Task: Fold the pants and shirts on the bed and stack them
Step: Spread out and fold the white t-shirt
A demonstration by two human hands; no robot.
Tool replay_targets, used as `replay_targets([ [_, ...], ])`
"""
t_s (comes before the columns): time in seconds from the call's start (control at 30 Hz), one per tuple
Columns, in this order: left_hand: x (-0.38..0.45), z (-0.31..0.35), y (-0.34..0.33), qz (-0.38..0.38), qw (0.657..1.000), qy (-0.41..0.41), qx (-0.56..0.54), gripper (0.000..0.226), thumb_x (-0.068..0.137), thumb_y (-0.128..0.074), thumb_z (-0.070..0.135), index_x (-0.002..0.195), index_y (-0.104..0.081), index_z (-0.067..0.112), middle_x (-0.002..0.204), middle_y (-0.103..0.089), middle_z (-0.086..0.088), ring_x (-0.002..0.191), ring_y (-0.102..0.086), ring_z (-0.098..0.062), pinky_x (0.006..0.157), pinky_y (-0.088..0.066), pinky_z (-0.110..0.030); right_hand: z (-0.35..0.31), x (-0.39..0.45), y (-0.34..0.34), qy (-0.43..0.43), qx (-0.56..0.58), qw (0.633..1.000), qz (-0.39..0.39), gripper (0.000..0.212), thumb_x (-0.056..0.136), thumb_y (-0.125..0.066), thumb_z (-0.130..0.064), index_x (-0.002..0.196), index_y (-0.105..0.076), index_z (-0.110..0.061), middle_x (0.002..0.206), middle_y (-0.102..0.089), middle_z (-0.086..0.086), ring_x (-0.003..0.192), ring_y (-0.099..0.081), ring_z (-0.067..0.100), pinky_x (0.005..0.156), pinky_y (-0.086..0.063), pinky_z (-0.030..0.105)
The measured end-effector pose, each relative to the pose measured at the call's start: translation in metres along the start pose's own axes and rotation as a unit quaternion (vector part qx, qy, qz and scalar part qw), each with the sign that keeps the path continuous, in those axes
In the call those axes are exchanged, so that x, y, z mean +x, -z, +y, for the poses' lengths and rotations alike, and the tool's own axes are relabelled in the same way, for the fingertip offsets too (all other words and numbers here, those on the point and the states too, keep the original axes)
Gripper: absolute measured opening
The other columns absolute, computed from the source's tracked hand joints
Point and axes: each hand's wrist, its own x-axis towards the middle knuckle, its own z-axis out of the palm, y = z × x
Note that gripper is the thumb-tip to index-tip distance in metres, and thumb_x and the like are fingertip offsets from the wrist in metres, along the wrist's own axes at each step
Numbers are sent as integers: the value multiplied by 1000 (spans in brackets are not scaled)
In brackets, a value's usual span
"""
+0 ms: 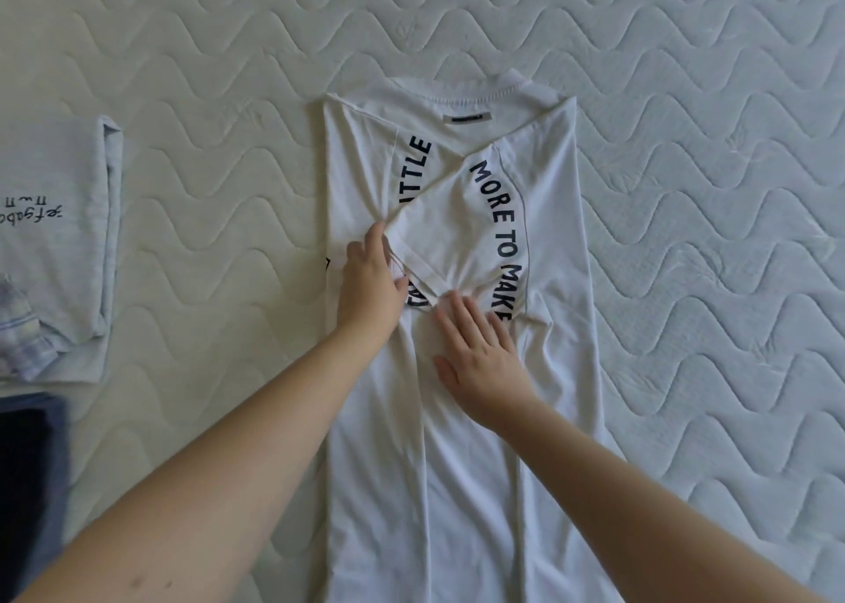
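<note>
The white shirt (457,282) is spread mid-bed (686,145), its sleeve hem pinched by the left hand (370,287) while the right hand (475,355) is pressed flat, probably so the crossed sleeves lie smooth.

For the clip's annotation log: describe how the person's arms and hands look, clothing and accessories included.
Both forearms are bare, with no sleeve in view. The left hand and right hand wear no gloves; no rings, watch or bracelets are visible. Fingernails look short and unpainted.
</note>
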Motion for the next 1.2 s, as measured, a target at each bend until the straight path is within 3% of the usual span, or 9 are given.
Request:
replay_targets([
  [0.1, -35, 4, -10, 79, 985, -70, 134, 54, 87, -65, 19, 138, -47, 14, 123, -51, -15, 107, -51, -36, 83, -44, -43, 5, -24, 1, 44, 12, 999, -18, 59, 102, -39, -36, 156, -19, -20, 165, 0, -3, 152, 1, 16, 122, 2, 33],
  [0.2, -64, 9, -21, 89, 986, -117, 83, 31, 84, -69, 16, 113, -61, 5, 105, -58, -17, 93, -57, -39, 76, -47, -44, 11, -59, -7, 33, 26, 999, -14, 60, 101, -44, -31, 156, -21, -20, 164, -9, -3, 152, -4, 16, 120, 5, 28],
  [0.27, -80, 6, -29, 57, 986, -135, 85, 27, 83, -69, 17, 106, -63, 6, 105, -60, -15, 94, -58, -38, 76, -46, -44, 16, -86, -15, 8, 30, 999, -7, 63, 99, -47, -29, 156, -22, -20, 163, -14, -4, 152, -8, 16, 120, 5, 29],
  [0.4, -133, -22, -46, 37, 971, -185, 148, 50, 81, -68, 22, 129, -59, 11, 136, -55, -13, 120, -56, -32, 91, -46, -43, 21, -143, -37, -30, 16, 999, 38, 63, 92, -55, -24, 152, -35, -16, 161, -26, 1, 149, -23, 22, 121, -15, 41],
  [0.53, -209, -65, -62, 19, 968, -190, 164, 61, 94, -48, 27, 150, -34, 10, 157, -31, -13, 143, -34, -29, 110, -35, -46, 19, -198, -64, -66, 9, 995, 80, 61, 89, -54, -22, 148, -42, -10, 154, -39, 7, 143, -36, 28, 115, -25, 47],
  [0.7, -307, -115, -71, -32, 962, -174, 210, 59, 95, -41, 26, 149, -34, 5, 159, -27, -12, 146, -27, -28, 111, -32, -53, 21, -258, -96, -29, -21, 998, 43, 53, 90, -45, -23, 140, -53, -5, 148, -48, 6, 136, -46, 25, 110, -34, 44],
  [1.0, -361, -103, -57, -154, 945, -128, 259, 60, 97, -38, 43, 151, -34, 17, 159, -26, -11, 146, -25, -31, 112, -30, -55, 13, -290, -106, 24, -50, 997, -50, 66, 75, -75, -13, 138, -56, -15, 151, -44, 6, 136, -46, 27, 103, -46, 44],
  [1.1, -359, -116, -55, -153, 928, -179, 289, 72, 92, -37, 57, 152, -31, 18, 159, -25, -11, 146, -24, -32, 115, -27, -52, 17, -294, -112, 30, -52, 998, -28, 81, 72, -73, -6, 147, -43, -12, 155, -38, 5, 140, -41, 25, 108, -41, 42],
  [1.2, -353, -136, -52, -137, 917, -238, 288, 67, 89, -48, 47, 150, -37, 20, 157, -32, -8, 143, -33, -30, 112, -33, -51, 28, -299, -123, 39, -46, 998, 15, 83, 77, -66, -3, 152, -30, -7, 158, -32, 6, 143, -37, 22, 112, -37, 38],
])
